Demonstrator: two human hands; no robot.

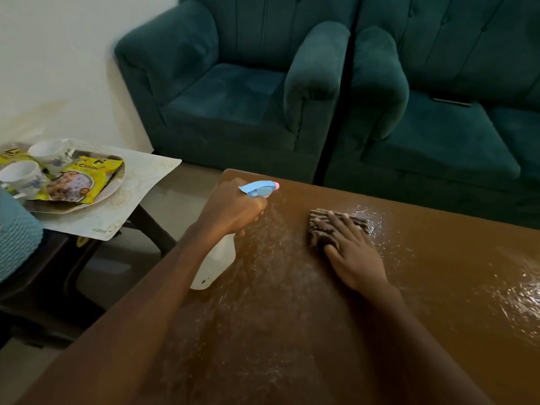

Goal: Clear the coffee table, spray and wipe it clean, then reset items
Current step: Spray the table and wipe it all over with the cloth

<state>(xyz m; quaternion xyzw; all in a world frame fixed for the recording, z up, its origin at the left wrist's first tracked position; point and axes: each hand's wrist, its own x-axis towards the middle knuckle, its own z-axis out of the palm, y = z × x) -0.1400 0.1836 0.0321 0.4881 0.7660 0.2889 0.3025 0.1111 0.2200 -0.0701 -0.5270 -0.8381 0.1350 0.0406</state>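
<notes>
The brown coffee table [438, 287] is wet, with fine droplets spread over its middle and far part. My left hand [230, 209] grips a white spray bottle [216, 261] with a blue head and pink nozzle [260, 189], held over the table's left edge and pointing right. My right hand [353, 252] lies flat, fingers pressing a dark striped cloth [318, 226] onto the tabletop near the far edge.
A side table at the left carries a pale placemat [140, 182] and a tray [96, 200] holding two white cups [20, 173] and a yellow snack packet [73, 179]. Teal armchair [233, 92] and sofa [453, 135] stand behind the coffee table.
</notes>
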